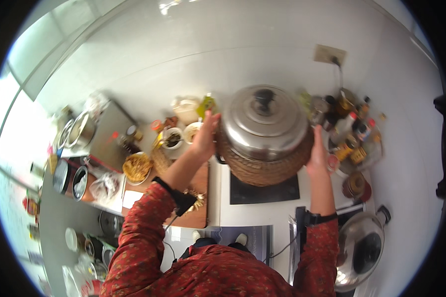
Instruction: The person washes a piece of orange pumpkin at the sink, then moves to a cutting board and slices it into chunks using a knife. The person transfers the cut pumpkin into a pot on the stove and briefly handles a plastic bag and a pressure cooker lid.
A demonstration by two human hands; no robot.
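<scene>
Between my two hands is a pot with a domed steel lid and a black lid knob. A brown woven wrap or basket surrounds its lower part. My left hand presses on the left side, with a dark loop handle just below it. On the opposite side, my right hand lies flat with fingers pointing up. The pot covers the back of a black cooktop panel; whether it is lifted or resting there is unclear. Its body is hidden.
A brown cutting board holds light scraps. Beyond are a plate of flatbread and a bowl of dark food. Bottles crowd the right back. A lidded wok stands front right. A socket has a plugged-in cord.
</scene>
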